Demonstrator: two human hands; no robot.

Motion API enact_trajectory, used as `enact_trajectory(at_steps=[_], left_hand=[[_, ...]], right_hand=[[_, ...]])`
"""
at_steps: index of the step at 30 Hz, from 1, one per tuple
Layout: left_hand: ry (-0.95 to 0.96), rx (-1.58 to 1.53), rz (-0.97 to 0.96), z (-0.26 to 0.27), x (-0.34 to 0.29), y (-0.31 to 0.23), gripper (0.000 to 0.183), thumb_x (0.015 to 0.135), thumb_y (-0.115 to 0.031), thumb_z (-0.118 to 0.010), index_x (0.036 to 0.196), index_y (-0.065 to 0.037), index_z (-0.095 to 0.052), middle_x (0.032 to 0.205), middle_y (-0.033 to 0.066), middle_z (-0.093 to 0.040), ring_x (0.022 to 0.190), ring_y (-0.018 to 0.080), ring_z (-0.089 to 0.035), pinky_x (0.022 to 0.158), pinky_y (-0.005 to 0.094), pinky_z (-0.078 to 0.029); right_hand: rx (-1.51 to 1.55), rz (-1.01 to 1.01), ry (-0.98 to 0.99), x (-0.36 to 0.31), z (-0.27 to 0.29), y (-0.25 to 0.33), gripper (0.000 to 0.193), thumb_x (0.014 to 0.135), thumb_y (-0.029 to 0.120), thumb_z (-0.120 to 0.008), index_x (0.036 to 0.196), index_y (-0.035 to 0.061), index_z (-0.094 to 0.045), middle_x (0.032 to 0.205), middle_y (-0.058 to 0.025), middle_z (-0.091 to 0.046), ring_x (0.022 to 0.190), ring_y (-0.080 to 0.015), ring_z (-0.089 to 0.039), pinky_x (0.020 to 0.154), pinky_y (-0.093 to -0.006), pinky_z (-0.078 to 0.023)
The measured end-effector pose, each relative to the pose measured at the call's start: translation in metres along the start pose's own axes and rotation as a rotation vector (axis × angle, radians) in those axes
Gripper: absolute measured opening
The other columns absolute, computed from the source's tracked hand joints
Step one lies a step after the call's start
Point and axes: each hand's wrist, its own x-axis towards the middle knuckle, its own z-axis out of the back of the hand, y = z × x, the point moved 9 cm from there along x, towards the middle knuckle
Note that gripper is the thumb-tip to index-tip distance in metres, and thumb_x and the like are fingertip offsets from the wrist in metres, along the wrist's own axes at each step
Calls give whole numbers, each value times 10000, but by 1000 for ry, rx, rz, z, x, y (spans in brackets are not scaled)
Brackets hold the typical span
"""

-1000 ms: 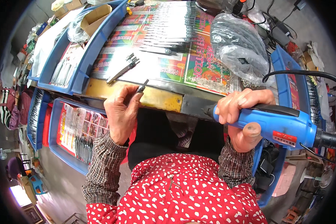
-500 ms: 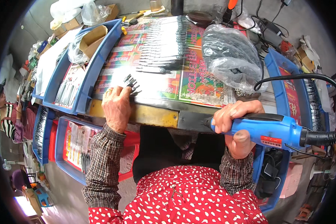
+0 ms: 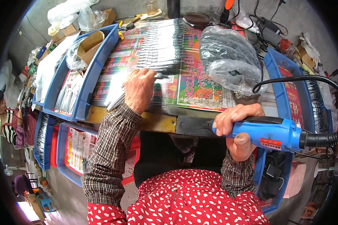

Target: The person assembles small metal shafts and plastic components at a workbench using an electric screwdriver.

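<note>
My left hand (image 3: 139, 90) reaches over the tabletop, its fingers closed on a slim pen-like rod (image 3: 160, 75) whose dark end sticks out to the right. This rod is at the near end of a long row of similar white rods with dark ends (image 3: 159, 45). Under and beside the left wrist lies a loose bunch of whitish rods (image 3: 117, 99), partly hidden. At the table's front edge, my right hand (image 3: 238, 125) is wrapped around a blue electric screwdriver (image 3: 276, 131). Its dark nose points left, and a thick black cord leaves its right end.
A clear plastic bag of dark parts (image 3: 231, 52) lies right of the row, near scattered small bits. Blue trays (image 3: 114, 41) flank the table, others sit lower down. A black cable (image 3: 296, 78) arches at right. Another person (image 3: 11, 118) is at the far left.
My left hand has moved forward and right, from the loose bunch to the near end of the row, and closed on a rod there. The right hand and screwdriver have stayed put.
</note>
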Motion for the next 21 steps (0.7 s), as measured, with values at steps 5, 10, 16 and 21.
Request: enact_trajectory(at_steps=[5,10,16,21], left_hand=[[101,74,-31,-25,7,-1,160,717,-89,-633,874,-84,-607,825,71,-596,809,277,-578,673,380,-476],[109,82,-29,-27,6,-1,173,717,-84,-632,887,-77,-607,817,83,-576,799,278,-579,660,375,-479],[193,4,-23,-31,3,-4,111,735,-116,-609,835,-72,-590,803,86,-537,814,272,-561,649,383,-479],[90,-35,-105,-20,3,-10,155,711,-73,-632,855,-74,-575,837,86,-533,810,284,-536,710,389,-425]], right_hand=[[20,-7,-54,0,8,1,414,675,103,-751,937,22,-441,685,-77,-533,613,-184,-538,597,-320,-471],[-29,75,-50,5,15,5,412,693,116,-729,953,28,-422,701,-78,-512,626,-181,-521,609,-331,-464],[-98,133,-106,10,22,1,385,743,170,-667,975,28,-394,716,-88,-486,632,-178,-497,610,-340,-454],[-210,124,-201,15,30,-5,400,776,310,-655,952,47,-410,680,-71,-498,599,-170,-504,617,-341,-449]])
